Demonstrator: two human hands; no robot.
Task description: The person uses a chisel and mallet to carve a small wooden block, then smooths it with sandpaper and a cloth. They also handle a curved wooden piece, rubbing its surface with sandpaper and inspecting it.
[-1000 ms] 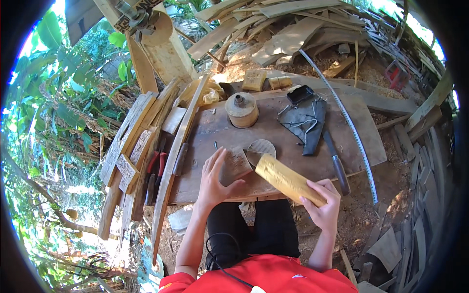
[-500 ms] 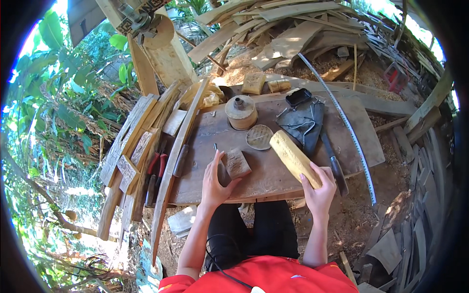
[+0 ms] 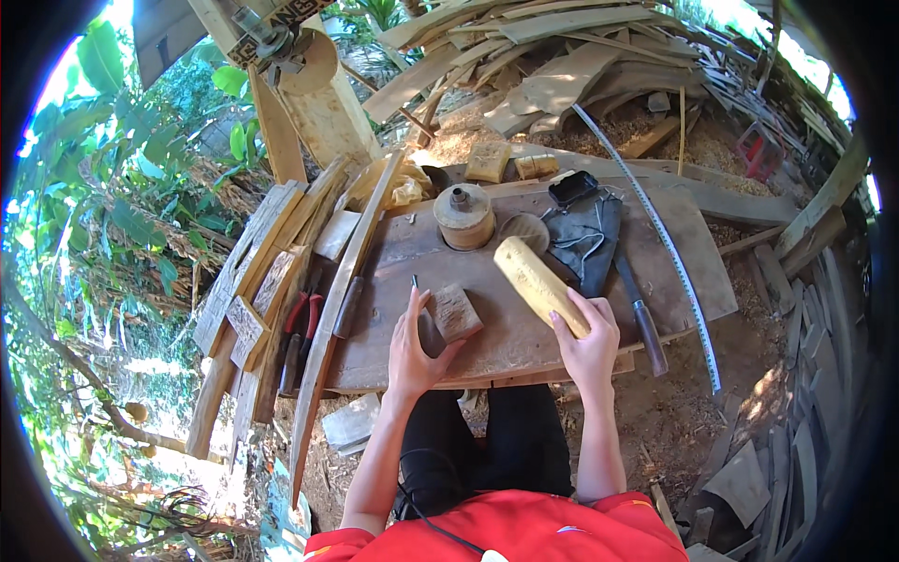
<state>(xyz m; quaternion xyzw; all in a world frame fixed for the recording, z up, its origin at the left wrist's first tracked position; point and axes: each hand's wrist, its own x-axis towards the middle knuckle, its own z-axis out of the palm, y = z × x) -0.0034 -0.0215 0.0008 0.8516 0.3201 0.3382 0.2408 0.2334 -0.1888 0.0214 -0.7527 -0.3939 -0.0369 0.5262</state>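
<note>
My right hand (image 3: 588,339) is closed around the near end of a yellowish wooden mallet-like block (image 3: 538,286), which is long, rounded and held slanting above the table. My left hand (image 3: 412,351) has its thumb and fingers spread in a curve beside a small brown wooden block (image 3: 456,313). I cannot tell whether it touches that block. A thin dark tip (image 3: 414,280) shows just past its index fingertip; the rest is hidden. Behind the hands, a round wooden piece with a dark knob (image 3: 464,214) stands on the table (image 3: 393,262). A round disc (image 3: 525,230) is partly covered by the held wood.
A dark cloth pouch (image 3: 585,245) and a dark-handled blade (image 3: 646,332) lie to the right, near a long measuring strip (image 3: 655,225). Leaning planks (image 3: 253,253) and red-handled pliers (image 3: 304,314) line the left. Wood offcuts (image 3: 581,80) are piled behind.
My right hand has moved left and slightly down with the held wood, whose far end now overlaps the round disc. My left hand has stayed nearly still.
</note>
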